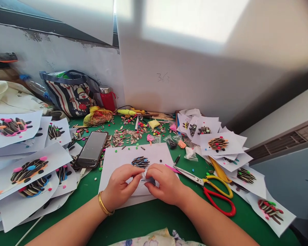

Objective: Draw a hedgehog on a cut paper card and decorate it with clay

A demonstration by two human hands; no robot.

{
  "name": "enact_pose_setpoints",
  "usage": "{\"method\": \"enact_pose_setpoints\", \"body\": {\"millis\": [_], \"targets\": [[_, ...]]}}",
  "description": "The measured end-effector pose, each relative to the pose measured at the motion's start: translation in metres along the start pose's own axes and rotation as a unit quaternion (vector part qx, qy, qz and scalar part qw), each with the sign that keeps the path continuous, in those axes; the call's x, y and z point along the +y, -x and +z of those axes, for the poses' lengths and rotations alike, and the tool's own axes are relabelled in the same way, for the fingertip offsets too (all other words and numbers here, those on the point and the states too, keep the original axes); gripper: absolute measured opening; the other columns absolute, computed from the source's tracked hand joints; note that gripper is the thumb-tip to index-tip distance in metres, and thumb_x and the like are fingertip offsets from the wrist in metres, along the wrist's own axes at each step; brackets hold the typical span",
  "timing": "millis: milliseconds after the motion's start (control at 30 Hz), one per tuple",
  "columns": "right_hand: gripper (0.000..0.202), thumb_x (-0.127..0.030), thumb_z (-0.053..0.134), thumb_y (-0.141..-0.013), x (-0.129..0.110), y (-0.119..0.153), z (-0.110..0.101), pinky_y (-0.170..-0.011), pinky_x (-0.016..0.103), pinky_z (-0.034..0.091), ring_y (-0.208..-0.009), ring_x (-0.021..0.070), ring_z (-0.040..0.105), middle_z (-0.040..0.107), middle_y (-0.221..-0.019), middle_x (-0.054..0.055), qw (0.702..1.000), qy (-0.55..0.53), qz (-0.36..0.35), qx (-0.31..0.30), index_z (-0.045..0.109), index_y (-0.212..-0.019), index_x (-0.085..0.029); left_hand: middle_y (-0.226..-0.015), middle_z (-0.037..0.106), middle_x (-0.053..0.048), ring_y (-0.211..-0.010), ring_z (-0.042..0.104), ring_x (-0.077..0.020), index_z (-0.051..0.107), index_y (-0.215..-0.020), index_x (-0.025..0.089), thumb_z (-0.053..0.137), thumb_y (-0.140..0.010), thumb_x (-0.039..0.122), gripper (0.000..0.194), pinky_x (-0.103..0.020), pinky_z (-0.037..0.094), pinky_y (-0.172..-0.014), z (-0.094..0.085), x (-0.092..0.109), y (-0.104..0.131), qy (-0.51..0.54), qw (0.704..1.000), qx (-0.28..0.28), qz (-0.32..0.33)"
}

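Observation:
My left hand, with a gold bangle at its wrist, is closed in a pinch. Facing it, my right hand is closed too. Between the fingertips of both is a small clear plastic bag with something bluish in it, mostly covered by the fingers. Both hands are over a white sheet of paper. Just beyond them on the sheet is an oval cluster of striped sunflower seeds with blue between the seeds. A small black ball lies to its right.
Scissors and a black pen lie at right. Seed-decorated papers are stacked at left and right. A phone with a cable lies left. Loose seeds and small bags are behind the sheet, near a red bottle.

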State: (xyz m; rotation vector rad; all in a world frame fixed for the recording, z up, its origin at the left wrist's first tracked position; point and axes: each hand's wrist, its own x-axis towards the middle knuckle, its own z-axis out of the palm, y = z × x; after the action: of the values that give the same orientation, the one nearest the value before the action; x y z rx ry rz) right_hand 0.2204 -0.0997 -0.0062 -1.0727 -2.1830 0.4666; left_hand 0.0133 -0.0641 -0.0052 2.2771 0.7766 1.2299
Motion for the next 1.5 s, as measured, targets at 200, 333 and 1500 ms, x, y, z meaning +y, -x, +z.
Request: {"method": "enact_pose_setpoints", "body": {"millis": [200,333,1500], "targets": [[0.016,-0.018,0.063,-0.084,-0.0001,0.0013,0.0009,-0.075,0.032,0.046,-0.086,0.0193,0.059,0.064,-0.094,0.004,1.000,-0.005,0.008,-0.005,0.056,-0.097,-0.023,-0.084,0.075,-0.003,-0.074,0.069,-0.0137,0.070,-0.101,0.020,0.058,-0.090,0.016,0.017,-0.025,0.055,-0.069,-0.0017,0.0039,-0.0015,0.009,1.000,-0.004,-0.004],[0.014,-0.018,0.062,-0.085,-0.0025,0.0004,0.0006,-0.073,0.032,0.045,-0.084,0.0192,0.058,0.064,-0.092,0.004,1.000,-0.007,0.004,0.002,0.055,-0.096,-0.023,-0.082,0.074,-0.003,-0.072,0.068,-0.0133,0.070,-0.101,0.020,0.060,-0.089,0.016,0.016,-0.025,0.054,-0.068,-0.0013,0.0035,-0.0002,0.013,1.000,0.003,-0.004],[0.014,-0.017,0.062,-0.084,0.0011,-0.0025,0.0019,-0.071,0.030,0.044,-0.080,0.0179,0.056,0.062,-0.087,0.002,1.000,-0.005,0.007,0.003,0.055,-0.094,-0.023,-0.083,0.075,-0.003,-0.075,0.069,-0.0138,0.071,-0.099,0.021,0.058,-0.091,0.019,0.016,-0.025,0.055,-0.070,-0.0003,0.0003,0.0006,-0.006,0.999,-0.017,-0.030]]}}
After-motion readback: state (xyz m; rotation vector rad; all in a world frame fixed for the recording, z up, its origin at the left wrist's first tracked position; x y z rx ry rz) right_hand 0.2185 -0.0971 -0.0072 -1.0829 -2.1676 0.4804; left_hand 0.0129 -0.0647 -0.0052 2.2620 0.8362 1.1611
